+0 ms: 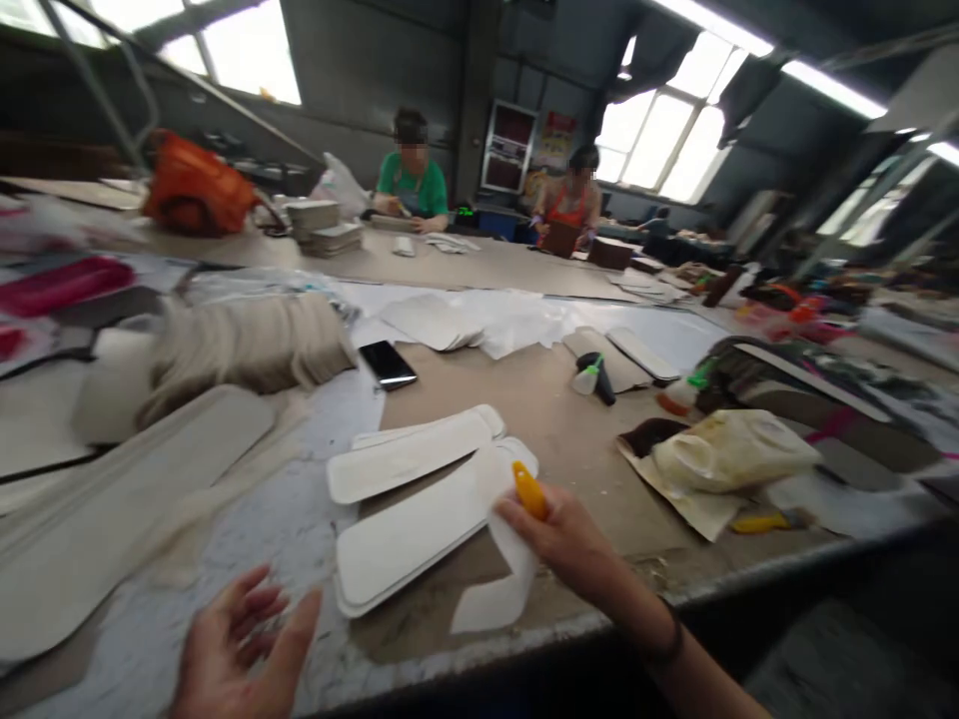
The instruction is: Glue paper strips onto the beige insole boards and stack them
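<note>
Bright windows (pixel 251 55) stood behind a crowded workroom, and pale pieces lay over much of the workbench (pixel 330 659). From my distant place, I saw the right hand (pixel 561 534) closed around a yellow handle (pixel 528 489), while the left hand (pixel 240 644) was empty at the near left, its fingers loosely spread. I judged that the white strip (pixel 494 604), which hung from the right hand, could fold or catch on the near stack of white pieces (pixel 420 529), because its lower end was free. Also, a sweep to the left could push the upper pieces out of line, since no hand steadied them. What the tool had at its other end, I could not tell. Its handle rose from the fist at the far left side; the near stack lay just left of the grip, and the far stack (pixel 416 456) lay beyond it.
</note>
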